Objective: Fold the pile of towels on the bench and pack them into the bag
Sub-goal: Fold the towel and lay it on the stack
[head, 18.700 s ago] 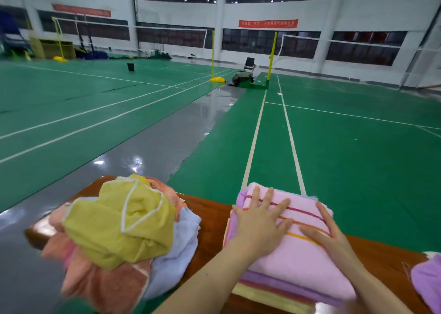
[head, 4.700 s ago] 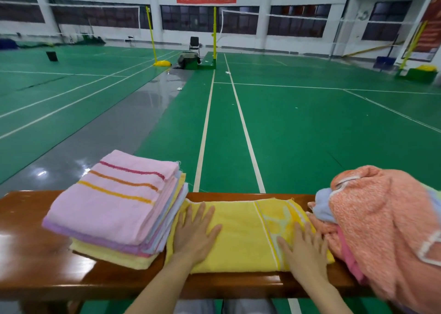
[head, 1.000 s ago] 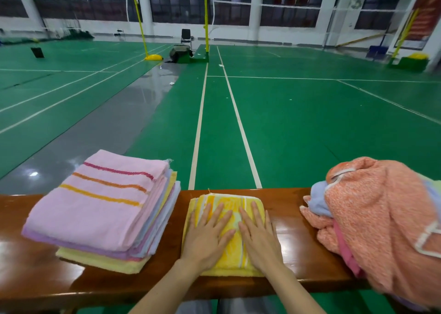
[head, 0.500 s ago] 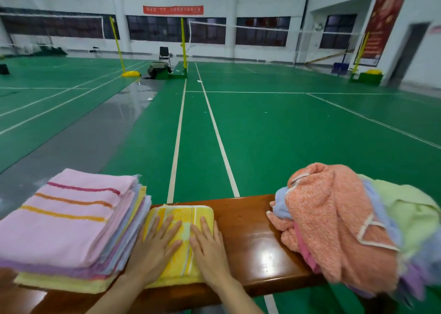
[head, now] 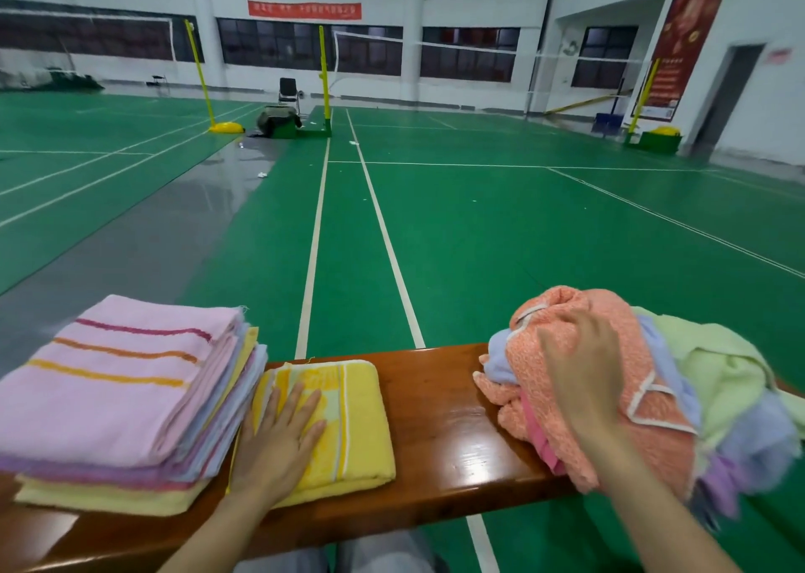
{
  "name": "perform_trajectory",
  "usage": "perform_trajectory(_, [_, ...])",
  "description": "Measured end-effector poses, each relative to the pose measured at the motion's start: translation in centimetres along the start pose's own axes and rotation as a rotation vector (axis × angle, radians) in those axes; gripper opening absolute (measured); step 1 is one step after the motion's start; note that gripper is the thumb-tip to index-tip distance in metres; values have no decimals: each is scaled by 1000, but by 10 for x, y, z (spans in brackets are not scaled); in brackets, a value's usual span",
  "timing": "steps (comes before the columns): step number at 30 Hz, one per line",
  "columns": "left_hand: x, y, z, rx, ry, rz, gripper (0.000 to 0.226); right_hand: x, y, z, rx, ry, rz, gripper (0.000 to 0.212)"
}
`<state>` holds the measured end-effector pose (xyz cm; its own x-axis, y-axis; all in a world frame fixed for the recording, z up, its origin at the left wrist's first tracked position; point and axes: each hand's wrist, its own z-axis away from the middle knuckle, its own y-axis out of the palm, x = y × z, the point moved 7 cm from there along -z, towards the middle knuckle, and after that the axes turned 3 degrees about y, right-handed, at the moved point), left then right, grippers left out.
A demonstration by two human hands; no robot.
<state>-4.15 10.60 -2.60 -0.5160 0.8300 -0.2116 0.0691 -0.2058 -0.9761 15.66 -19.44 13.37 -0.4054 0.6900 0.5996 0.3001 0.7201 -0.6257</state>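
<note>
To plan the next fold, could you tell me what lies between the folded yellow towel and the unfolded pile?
Between yellow towel and unfolded pile, only bare bench shows, in the head view.

A: Surface [head: 440, 420]?
B: Glossy brown wood, one long plank.
A: Load, left to right?
B: Folded stack [head: 117, 394], pale yellow layer lowest; folded yellow towel [head: 357, 420] just beside it; bare gap; loose pile [head: 662, 450], overhanging the near edge.
</note>
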Motion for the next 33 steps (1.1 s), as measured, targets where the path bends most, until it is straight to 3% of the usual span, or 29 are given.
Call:
perform_trajectory(2, [1,1,-1,-14,-2,-10,114,-27,-11,-18,45,105,129,48])
perform_trajectory(4, [1,1,-1,-28,-9,-2,112,-52,-2,-22,210,227,285,73])
perform_trajectory(6, [1,1,0,-32,-12,-1,104,-64,13,-18,327,243,494,85])
perform_trajectory(8, [1,0,0,-36,-10,7,103,-61,21,-19,298,167,642,76])
perform_trajectory(11, [0,-1,1,-44,-12,23,118,-49,25,-29,215,58,693,46])
perform_trajectory(14, [1,-2,1,-52,-15,27,123,-42,29,-38,185,11,510,17])
perform_trajectory(18, [1,-1,1,-69,-6,43,121,-12,27,-43,64,-11,152,19])
perform_trajectory(23, [3,-1,-1,-119,4,57,116,77,36,-8,-28,-244,-344,30])
perform_trajectory(25, [3,-1,-2,-147,15,71,113,109,62,26,88,-409,-397,31])
perform_trajectory(27, [1,-5,3,-190,23,94,108,128,109,69,356,-536,-290,42])
perform_trajectory(30, [7,-9,9,-311,-33,324,82,108,181,131,831,-451,-103,60])
perform_trajectory(33, [23,-9,14,-395,-132,593,53,85,193,150,829,-338,-252,63])
